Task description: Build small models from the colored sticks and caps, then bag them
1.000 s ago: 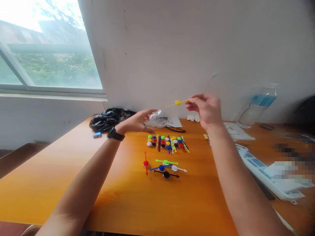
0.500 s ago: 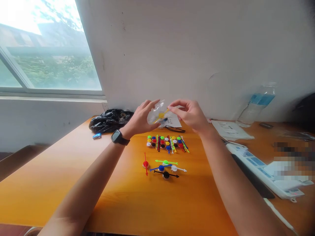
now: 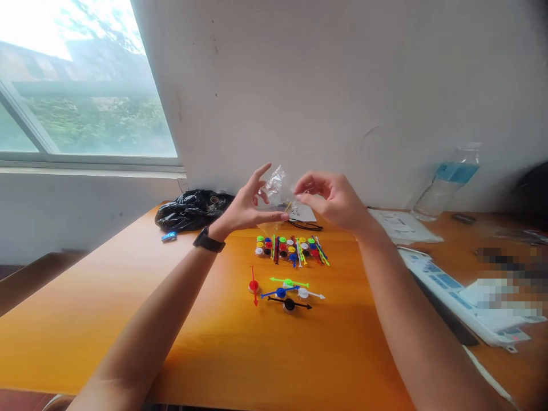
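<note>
A clear plastic bag [image 3: 276, 184] is stretched upright between my hands, above the far part of the table. My left hand [image 3: 250, 208] holds its left side, index finger raised, other fingers curled, thumb reaching across below. My right hand [image 3: 327, 197] pinches at the bag's right edge; its fingertips are partly hidden. A thin yellow piece [image 3: 288, 206] shows at the bag, partly covered. Nearer me lie arrow spinners on round bases: a red spinner [image 3: 253, 285], green spinner [image 3: 289, 282], blue spinner [image 3: 280, 293], white spinner [image 3: 303, 293] and black spinner [image 3: 289, 305].
Behind the spinners sit rows of coloured round pieces [image 3: 283, 248] with loose arrows [image 3: 299, 251]. A black plastic bag [image 3: 192, 210] and small blue packet [image 3: 168, 236] lie left. Rightward are a bottle [image 3: 449, 180], papers [image 3: 402, 224] and a white-blue packet [image 3: 445, 285].
The yellow spinner, seen whole between my hands before, is now mostly hidden at the bag. My left index finger has lifted and the thumb has stretched rightward. The bag stands taller.
</note>
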`<control>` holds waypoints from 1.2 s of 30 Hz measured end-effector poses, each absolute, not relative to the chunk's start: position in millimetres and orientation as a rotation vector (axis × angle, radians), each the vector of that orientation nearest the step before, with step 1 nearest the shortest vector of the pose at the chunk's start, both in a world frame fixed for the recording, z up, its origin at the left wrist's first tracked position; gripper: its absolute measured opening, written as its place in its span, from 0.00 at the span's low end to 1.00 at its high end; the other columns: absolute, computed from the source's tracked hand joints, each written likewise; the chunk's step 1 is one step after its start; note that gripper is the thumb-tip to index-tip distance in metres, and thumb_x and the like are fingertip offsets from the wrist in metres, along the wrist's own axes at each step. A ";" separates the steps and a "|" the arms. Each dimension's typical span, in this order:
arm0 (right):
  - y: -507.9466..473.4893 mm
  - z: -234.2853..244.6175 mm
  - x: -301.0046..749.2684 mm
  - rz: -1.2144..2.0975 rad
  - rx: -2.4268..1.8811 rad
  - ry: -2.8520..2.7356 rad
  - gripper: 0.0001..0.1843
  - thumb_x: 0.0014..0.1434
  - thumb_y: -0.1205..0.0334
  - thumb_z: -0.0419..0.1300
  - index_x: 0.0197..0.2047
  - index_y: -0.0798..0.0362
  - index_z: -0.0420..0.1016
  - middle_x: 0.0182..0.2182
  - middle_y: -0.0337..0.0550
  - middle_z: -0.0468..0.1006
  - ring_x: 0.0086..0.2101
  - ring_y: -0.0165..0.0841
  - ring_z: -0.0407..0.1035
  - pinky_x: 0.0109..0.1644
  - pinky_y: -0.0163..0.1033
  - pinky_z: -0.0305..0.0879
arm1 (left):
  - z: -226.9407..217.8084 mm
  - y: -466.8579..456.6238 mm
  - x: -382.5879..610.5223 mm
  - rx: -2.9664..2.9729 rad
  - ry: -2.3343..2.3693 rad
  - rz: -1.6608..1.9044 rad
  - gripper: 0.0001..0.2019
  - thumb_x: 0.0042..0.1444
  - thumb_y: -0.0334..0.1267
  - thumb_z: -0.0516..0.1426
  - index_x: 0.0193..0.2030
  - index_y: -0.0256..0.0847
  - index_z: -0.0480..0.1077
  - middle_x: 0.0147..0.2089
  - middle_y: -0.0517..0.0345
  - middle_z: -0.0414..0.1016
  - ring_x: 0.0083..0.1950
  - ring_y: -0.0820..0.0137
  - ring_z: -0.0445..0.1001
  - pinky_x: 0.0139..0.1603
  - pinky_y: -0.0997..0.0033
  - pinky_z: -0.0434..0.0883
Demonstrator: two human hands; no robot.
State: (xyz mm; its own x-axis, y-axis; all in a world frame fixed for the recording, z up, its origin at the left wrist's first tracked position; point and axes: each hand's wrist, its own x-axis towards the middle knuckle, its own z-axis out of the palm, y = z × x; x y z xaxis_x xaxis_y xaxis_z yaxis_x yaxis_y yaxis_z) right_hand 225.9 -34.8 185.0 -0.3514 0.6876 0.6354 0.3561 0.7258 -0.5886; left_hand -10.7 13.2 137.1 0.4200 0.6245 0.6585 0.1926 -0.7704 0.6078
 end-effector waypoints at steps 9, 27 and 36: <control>-31.4 182.6 233.2 0.454 -0.861 -2.087 0.04 0.59 0.61 0.65 0.36 0.50 0.82 0.37 0.42 0.83 0.40 0.39 0.77 0.50 0.45 0.72 | 122.3 25.1 -14.6 1.837 0.492 0.684 0.30 0.54 0.39 0.73 0.63 0.35 0.76 0.51 0.42 0.85 0.53 0.58 0.84 0.57 0.57 0.79; -5.0 164.2 250.1 0.546 -1.231 -2.346 0.12 0.61 0.52 0.64 0.38 0.52 0.79 0.36 0.44 0.81 0.35 0.36 0.72 0.38 0.39 0.66 | 99.7 58.2 -23.7 0.827 0.378 1.320 0.11 0.60 0.37 0.68 0.46 0.39 0.74 0.47 0.53 0.81 0.44 0.67 0.84 0.43 0.73 0.81; 15.2 115.0 219.2 1.166 -1.489 -3.080 0.27 0.44 0.42 0.76 0.41 0.52 0.88 0.38 0.43 0.85 0.36 0.36 0.74 0.32 0.36 0.60 | 139.0 47.4 -34.6 0.857 0.266 1.651 0.16 0.56 0.37 0.71 0.49 0.41 0.75 0.48 0.54 0.80 0.56 0.68 0.80 0.55 0.77 0.76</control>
